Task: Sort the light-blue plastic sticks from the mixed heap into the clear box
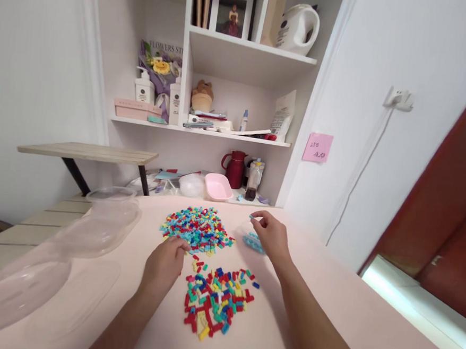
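Note:
My right hand (272, 234) pinches a small light blue toy brick (251, 217) between thumb and fingertips, over a clear plastic container (242, 229). Inside that container lie several light blue bricks (254, 242), partly hidden by the hand. At the near edge of the far pile of mixed coloured bricks (201, 226) is my left hand (165, 263), its fingers curled together; whether a brick is between them is hidden. Closer to me spreads a second, looser group of bricks (218, 298) in red, yellow, green and blue.
Clear plastic lids or trays (17, 287) lie along the left of the pink table (146, 328). Behind it are a pink basin (218, 187), a red jug (235, 169) and a bottle of dark liquid (253, 184). A small wooden stand (86, 151) rises at left.

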Available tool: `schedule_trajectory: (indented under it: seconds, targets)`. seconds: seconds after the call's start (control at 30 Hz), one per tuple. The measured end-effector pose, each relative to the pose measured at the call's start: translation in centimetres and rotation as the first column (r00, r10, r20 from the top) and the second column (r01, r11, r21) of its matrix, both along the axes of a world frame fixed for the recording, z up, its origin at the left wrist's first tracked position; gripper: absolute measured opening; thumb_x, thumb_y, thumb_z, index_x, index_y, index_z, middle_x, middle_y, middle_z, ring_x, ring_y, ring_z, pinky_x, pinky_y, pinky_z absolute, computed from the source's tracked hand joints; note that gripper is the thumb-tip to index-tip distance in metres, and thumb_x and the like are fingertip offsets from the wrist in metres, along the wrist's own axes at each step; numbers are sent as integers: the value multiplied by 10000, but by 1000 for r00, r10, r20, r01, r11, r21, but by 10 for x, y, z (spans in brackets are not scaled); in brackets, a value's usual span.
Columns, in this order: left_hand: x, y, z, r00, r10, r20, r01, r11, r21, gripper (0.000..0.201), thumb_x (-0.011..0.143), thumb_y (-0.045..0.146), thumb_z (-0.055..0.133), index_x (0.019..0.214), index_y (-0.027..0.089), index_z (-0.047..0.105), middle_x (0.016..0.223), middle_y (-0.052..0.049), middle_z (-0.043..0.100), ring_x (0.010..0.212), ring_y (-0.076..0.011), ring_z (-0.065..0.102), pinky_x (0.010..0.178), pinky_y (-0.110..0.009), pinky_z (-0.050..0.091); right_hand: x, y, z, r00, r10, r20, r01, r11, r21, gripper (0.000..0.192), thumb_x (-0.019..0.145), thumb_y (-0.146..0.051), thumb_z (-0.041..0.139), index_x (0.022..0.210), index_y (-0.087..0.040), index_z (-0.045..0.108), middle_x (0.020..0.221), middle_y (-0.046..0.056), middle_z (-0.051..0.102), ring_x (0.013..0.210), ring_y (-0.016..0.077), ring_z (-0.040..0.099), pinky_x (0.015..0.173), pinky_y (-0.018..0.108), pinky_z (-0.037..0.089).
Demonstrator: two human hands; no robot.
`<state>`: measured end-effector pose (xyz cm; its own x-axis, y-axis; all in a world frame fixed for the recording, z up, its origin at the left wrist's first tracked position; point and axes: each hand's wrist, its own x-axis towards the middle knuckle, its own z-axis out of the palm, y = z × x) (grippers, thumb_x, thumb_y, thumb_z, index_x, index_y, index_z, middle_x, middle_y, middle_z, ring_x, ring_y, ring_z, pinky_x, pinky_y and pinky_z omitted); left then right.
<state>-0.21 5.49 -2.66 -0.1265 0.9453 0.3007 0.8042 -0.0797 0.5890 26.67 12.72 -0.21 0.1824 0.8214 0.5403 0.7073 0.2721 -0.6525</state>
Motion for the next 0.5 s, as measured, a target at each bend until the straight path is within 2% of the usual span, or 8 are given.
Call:
schedule_trajectory:
  seconds: [0.17,0.27,0.33,0.4,0.5]
  targets:
    - [-6,0,2,991,64,121,-71,996,57,321,811,171,391,825,259,699,909,27,714,709,-124,638,654,-252,469,12,-1,2,981,-194,19,195,977,-88,212,809,-323,518,956,-278,664,659,-31,625,617,150,555,540,238,311]
    - [-7,0,2,988,63,139,-73,995,69,321,796,164,392,814,258,698,887,29,714,672,-117,633,641,-250,473,14,0,1,976,-218,-6,218,975,-37,301,822,-318,499,1090,-270,627,680,-23,631,622,155,555,556,244,324]
    - [-5,1,1,989,49,142,-58,996,62,320,793,160,391,816,254,697,890,27,714,678,-117,635,635,-245,474,11,2,-1,989,-142,-29,142,989,25,329,834,-331,483,1122,-250,621,673,-21,624,607,152,552,569,247,343]
    - [-3,2,0,988,28,150,-36,998,49,313,798,165,392,814,249,694,899,23,711,703,-120,640,625,-237,475,4,3,-4,999,-18,-38,20,998,67,311,842,-349,476,1068,-229,652,637,-23,601,579,147,539,573,247,358]
    - [-1,2,-2,989,-19,146,13,999,45,315,811,170,381,799,242,687,937,15,706,758,-123,650,629,-225,478,-12,2,-10,982,190,-15,-189,981,40,293,854,-345,466,972,-210,698,595,-20,573,550,144,518,563,245,371]
